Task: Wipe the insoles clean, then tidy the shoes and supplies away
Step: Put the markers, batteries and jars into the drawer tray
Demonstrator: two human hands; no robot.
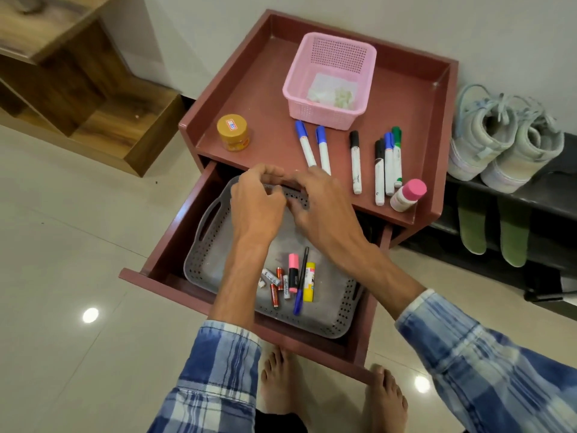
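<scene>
Head view, looking down. Both hands meet over the far rim of the grey perforated tray (199, 245), which lies in the open drawer (218, 310) of a red-brown cabinet (268, 98). The left hand (259, 201) has its fingers curled inward. The right hand (324, 207) is just beside it, fingers bent toward the left hand. Whether either hand grasps anything cannot be told, since the fingertips hide one another.

On the near part of the tray floor lie batteries (274, 289), a pen (301, 282) and a glue stick (309, 281). On the cabinet top, beyond the hands, stand a pink basket (312, 114) holding crumpled tissue (334, 92), a yellow jar (232, 132), several markers (356, 164) and a pink-capped bottle (409, 195).

The pale shoes (502, 139) stand on a black rack (530, 198) at far right. The two green insoles (473, 226) lie on the shelf below them, well apart from both hands.
</scene>
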